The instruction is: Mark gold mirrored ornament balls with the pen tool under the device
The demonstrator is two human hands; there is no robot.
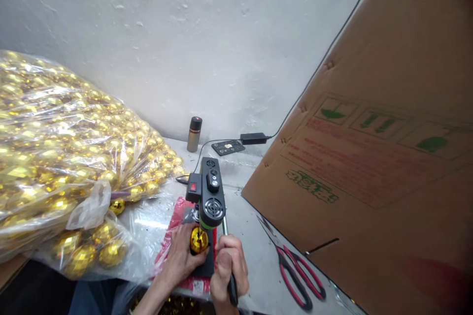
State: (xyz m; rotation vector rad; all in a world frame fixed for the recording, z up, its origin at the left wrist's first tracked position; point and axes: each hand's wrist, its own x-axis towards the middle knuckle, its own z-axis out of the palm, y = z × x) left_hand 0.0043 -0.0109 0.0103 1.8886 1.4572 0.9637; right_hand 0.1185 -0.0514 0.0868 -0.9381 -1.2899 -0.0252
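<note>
My left hand (185, 252) is closed around a shiny gold faceted ball (199, 240), thumb in front and fingers behind. The ball sits under the head of a small black bench drill press (213, 192), whose bit reaches the ball's top. My right hand (231, 266) wraps round the press's lever (232, 289), a metal rod with a black grip that points down toward me. A red switch box (193, 187) is on the press's left side. Beneath the press lies a red plastic sheet (168, 251).
A big clear bag (74, 147) of gold balls fills the left. Red-and-black scissors (295, 270) lie at right beside a large cardboard box (369, 167). Behind the press are a bottle (194, 134), a phone (228, 147) and a power adapter (253, 138) with its cable.
</note>
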